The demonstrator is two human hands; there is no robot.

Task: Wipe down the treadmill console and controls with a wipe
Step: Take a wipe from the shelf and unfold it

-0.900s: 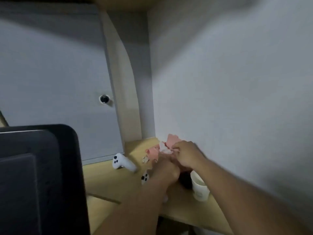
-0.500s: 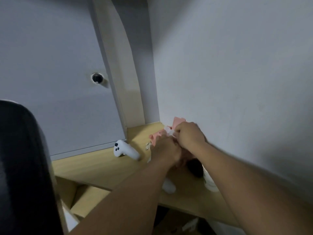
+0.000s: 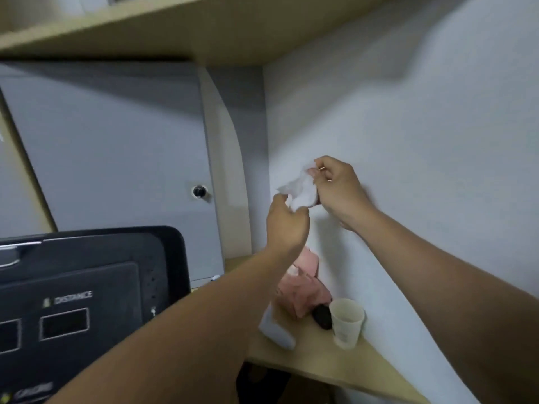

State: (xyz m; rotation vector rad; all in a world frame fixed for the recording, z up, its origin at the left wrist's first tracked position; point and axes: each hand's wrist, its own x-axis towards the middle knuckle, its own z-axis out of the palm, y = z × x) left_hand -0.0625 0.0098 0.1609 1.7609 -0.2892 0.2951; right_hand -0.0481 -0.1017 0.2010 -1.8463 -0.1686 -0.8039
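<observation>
Above the pink wipe pack (image 3: 303, 290) on the wooden surface (image 3: 335, 363), both hands hold a crumpled white wipe (image 3: 300, 189) in the air. The right hand (image 3: 338, 188) has its grip pinched on the wipe's upper edge, thumb against fingertips. The left hand (image 3: 287, 225) has its grip curled round the lower end. A paper cup (image 3: 347, 322) stands just right of the pack, a small dark object (image 3: 322, 316) between them. The black treadmill console (image 3: 87, 301) is well left of the pack, its DISTANCE label showing.

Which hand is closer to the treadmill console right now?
Left. The left hand is above and right of the console, gripping the wipe; the right hand is farther right, near the wall.
</observation>
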